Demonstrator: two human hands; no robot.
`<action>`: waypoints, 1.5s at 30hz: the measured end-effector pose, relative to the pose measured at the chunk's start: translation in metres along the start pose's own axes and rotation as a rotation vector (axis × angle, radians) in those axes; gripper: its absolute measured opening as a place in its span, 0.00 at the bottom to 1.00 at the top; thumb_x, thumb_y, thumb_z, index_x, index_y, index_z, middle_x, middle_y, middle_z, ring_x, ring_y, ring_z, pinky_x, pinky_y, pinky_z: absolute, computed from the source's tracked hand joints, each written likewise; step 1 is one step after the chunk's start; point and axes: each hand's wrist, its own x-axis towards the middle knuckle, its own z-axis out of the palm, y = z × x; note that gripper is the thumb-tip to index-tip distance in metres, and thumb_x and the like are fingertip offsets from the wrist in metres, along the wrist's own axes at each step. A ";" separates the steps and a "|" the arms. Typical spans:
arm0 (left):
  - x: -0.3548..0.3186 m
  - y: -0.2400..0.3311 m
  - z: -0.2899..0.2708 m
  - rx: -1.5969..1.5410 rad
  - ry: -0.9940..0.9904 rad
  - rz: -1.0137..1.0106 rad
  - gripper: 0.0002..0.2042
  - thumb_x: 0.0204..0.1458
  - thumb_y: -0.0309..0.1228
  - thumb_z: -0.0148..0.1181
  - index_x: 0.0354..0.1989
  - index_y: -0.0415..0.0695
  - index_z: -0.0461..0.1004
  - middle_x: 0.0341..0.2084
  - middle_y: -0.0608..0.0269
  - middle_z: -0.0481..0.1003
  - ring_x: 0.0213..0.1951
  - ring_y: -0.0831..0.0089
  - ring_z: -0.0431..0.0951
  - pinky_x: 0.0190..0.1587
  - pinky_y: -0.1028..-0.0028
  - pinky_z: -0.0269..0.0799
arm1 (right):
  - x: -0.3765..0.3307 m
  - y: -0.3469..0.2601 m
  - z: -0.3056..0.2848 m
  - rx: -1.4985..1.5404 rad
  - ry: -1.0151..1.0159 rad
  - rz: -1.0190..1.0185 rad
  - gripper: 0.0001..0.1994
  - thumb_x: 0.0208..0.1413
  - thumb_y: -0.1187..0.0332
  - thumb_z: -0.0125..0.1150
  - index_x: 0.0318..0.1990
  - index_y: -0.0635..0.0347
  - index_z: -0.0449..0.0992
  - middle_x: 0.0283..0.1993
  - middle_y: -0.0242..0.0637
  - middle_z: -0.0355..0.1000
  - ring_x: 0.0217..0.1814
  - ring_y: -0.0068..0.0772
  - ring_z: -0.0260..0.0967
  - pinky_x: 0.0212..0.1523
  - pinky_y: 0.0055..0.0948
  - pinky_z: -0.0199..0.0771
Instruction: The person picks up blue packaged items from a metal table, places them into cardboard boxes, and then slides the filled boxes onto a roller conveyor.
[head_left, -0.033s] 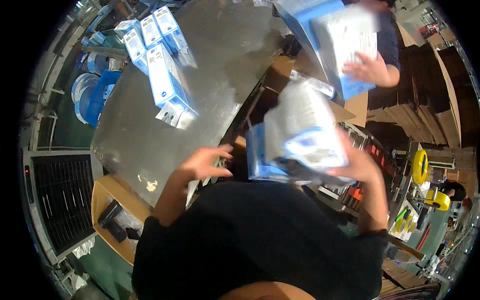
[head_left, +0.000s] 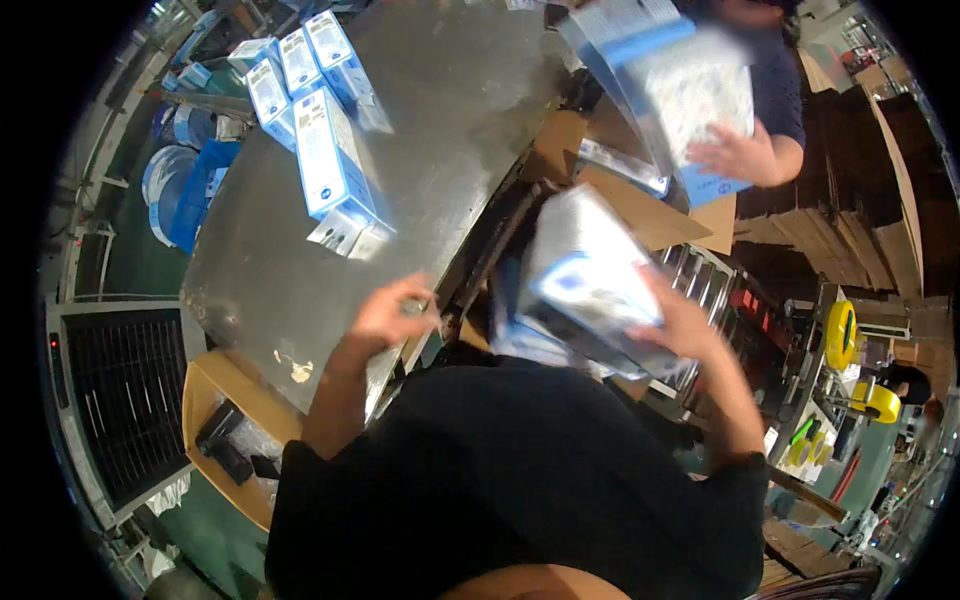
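Note:
My right hand (head_left: 680, 315) grips the near right side of a blue-and-white carton (head_left: 580, 285), which is tilted and blurred by motion. Against its left and lower side lies more blue-and-white packaging (head_left: 505, 310), mostly covered, so I cannot tell how many pieces there are. My left hand (head_left: 395, 312) hovers by the table's near right edge, fingers curved and apart, with nothing in it. Beyond, a co-worker's hand (head_left: 738, 155) presses against blue-and-white cartons (head_left: 690, 95) held above an opened brown cardboard box (head_left: 645, 205).
Several blue-and-white cartons (head_left: 325, 150) stand on the far left of the metal table (head_left: 440, 120). A cardboard box (head_left: 225, 370) with black items sits at the lower left. Stacked flat cardboard (head_left: 830, 200) and yellow tape rolls (head_left: 840, 335) are at the right, near a roller conveyor (head_left: 690, 270).
My right hand and its carton have shifted slightly left and turned. My left hand has drawn a little left, away from the packaging. The co-worker's cartons have moved slightly.

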 end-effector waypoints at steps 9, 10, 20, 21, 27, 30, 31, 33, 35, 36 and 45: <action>-0.005 -0.030 0.011 -0.209 0.606 -0.240 0.23 0.51 0.26 0.64 0.58 0.42 0.69 0.39 0.63 0.75 0.44 0.75 0.75 0.50 0.72 0.71 | 0.186 0.113 0.198 -0.323 0.170 0.380 0.36 0.52 0.47 0.58 0.66 0.53 0.58 0.66 0.46 0.58 0.71 0.47 0.50 0.64 0.60 0.53; -0.014 -0.054 0.010 -0.113 0.716 -0.053 0.21 0.52 0.26 0.64 0.56 0.42 0.71 0.38 0.64 0.76 0.41 0.77 0.75 0.48 0.74 0.72 | 0.181 0.119 0.218 -0.299 0.059 0.346 0.43 0.48 0.42 0.60 0.70 0.48 0.51 0.73 0.43 0.45 0.76 0.52 0.37 0.58 0.77 0.47; -0.049 -0.079 -0.103 -0.127 0.958 -0.284 0.12 0.54 0.27 0.62 0.47 0.40 0.76 0.33 0.66 0.76 0.38 0.78 0.75 0.45 0.78 0.71 | 0.240 0.128 0.228 -0.151 -0.431 0.486 0.42 0.48 0.49 0.67 0.68 0.43 0.51 0.71 0.44 0.47 0.69 0.51 0.52 0.60 0.52 0.61; -0.035 -0.063 -0.124 -0.032 0.957 -0.295 0.12 0.54 0.27 0.62 0.46 0.40 0.76 0.34 0.66 0.76 0.39 0.78 0.75 0.44 0.77 0.71 | 0.256 0.132 0.222 0.060 -0.275 0.497 0.34 0.51 0.52 0.65 0.64 0.49 0.62 0.65 0.48 0.61 0.62 0.51 0.64 0.55 0.45 0.68; 0.082 -0.083 -0.273 0.514 0.989 0.200 0.12 0.52 0.35 0.62 0.43 0.44 0.78 0.41 0.56 0.76 0.46 0.57 0.75 0.49 0.64 0.70 | 0.302 -0.174 0.078 0.117 0.359 -0.357 0.17 0.50 0.66 0.65 0.47 0.58 0.72 0.51 0.49 0.69 0.43 0.44 0.73 0.42 0.36 0.73; 0.196 -0.098 -0.346 0.659 1.003 -0.088 0.18 0.52 0.51 0.58 0.44 0.55 0.79 0.56 0.58 0.69 0.61 0.55 0.63 0.59 0.46 0.57 | 0.344 -0.313 0.088 -0.260 0.067 -0.429 0.28 0.53 0.43 0.57 0.61 0.34 0.66 0.71 0.50 0.48 0.38 0.49 0.77 0.41 0.41 0.77; 0.227 -0.079 -0.357 0.621 0.911 -0.343 0.22 0.54 0.59 0.50 0.45 0.58 0.78 0.66 0.60 0.56 0.69 0.49 0.46 0.61 0.33 0.43 | 0.360 -0.337 0.097 -0.402 -0.023 -0.331 0.29 0.53 0.39 0.54 0.62 0.31 0.65 0.74 0.50 0.41 0.38 0.50 0.78 0.40 0.42 0.78; 0.261 -0.066 -0.379 0.412 0.734 -0.560 0.27 0.54 0.63 0.45 0.50 0.59 0.77 0.71 0.62 0.44 0.71 0.46 0.34 0.60 0.28 0.38 | 0.376 -0.355 0.126 -0.433 -0.166 -0.306 0.30 0.54 0.36 0.49 0.62 0.31 0.65 0.75 0.52 0.30 0.39 0.51 0.78 0.40 0.43 0.78; 0.277 -0.083 -0.377 0.528 0.591 -0.590 0.29 0.53 0.64 0.44 0.49 0.59 0.79 0.72 0.63 0.39 0.71 0.44 0.30 0.58 0.25 0.37 | 0.365 -0.356 0.131 -0.397 -0.303 -0.302 0.33 0.53 0.36 0.51 0.63 0.40 0.65 0.75 0.56 0.26 0.44 0.57 0.76 0.41 0.44 0.79; 0.283 -0.088 -0.371 0.620 0.522 -0.630 0.27 0.54 0.61 0.46 0.50 0.57 0.79 0.72 0.65 0.38 0.72 0.49 0.29 0.58 0.26 0.36 | 0.352 -0.343 0.142 -0.401 -0.276 -0.288 0.34 0.53 0.34 0.49 0.62 0.42 0.67 0.75 0.57 0.26 0.45 0.55 0.76 0.43 0.43 0.78; 0.207 -0.098 -0.299 0.621 0.458 -0.192 0.13 0.54 0.47 0.55 0.34 0.56 0.84 0.70 0.72 0.50 0.70 0.64 0.44 0.58 0.38 0.49 | 0.376 -0.271 0.122 -0.242 0.174 -0.163 0.15 0.58 0.56 0.56 0.49 0.50 0.75 0.73 0.52 0.43 0.39 0.60 0.75 0.40 0.47 0.77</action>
